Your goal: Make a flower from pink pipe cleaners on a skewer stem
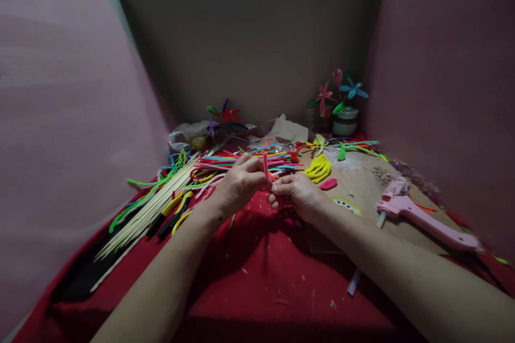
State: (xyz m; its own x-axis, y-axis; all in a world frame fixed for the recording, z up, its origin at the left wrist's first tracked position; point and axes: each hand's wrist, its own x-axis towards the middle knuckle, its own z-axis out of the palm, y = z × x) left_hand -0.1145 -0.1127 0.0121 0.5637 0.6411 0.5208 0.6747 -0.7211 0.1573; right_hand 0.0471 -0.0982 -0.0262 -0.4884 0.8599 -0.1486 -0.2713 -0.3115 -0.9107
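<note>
A pink pipe cleaner (266,165) stands roughly upright between my two hands, above the red cloth. My left hand (245,176) is closed, its thumb and finger pinching the pink piece from the left. From the right, my right hand (295,193) pinches near its lower end, with the other fingers curled. The fingers hide part of the lower end. Behind my left hand lies a pile of mixed pipe cleaners (213,163). Near my right hand are bent yellow pipe cleaner loops (318,169) and a small pink petal shape (328,184).
Thin wooden sticks (155,204) and yellow-black pliers (177,215) lie at left. A pink glue gun (426,215) rests on cardboard (374,187) at right, with a glue stick (354,282) nearer. Finished flowers (353,88) stand at the back by a white jar (345,121). Pink sheets flank both sides.
</note>
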